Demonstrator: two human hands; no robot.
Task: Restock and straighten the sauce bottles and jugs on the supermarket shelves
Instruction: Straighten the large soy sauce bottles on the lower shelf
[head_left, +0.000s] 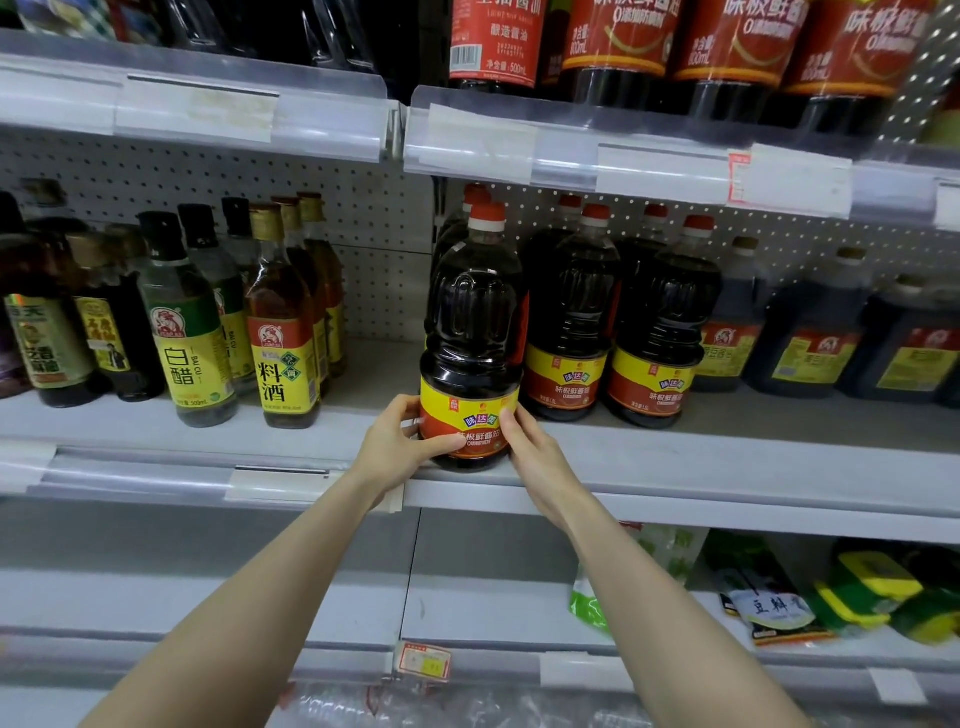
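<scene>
Fingers of the left hand curl round the left flank of a dark soy sauce jug, thumb lying across its yellow-and-red label; the right hand clasps the opposite flank, fingers wrapped on the label. Jug upright at the front edge of the middle shelf, centre frame, just left of matching red-capped jugs. Slim vinegar and cooking-wine bottles stand toward the left of frame, apart from it.

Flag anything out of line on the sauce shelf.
The soy sauce jug gripped by the left hand and right hand stands at the shelf lip, forward of the neighbouring jugs. No spill or damage shows.
</scene>
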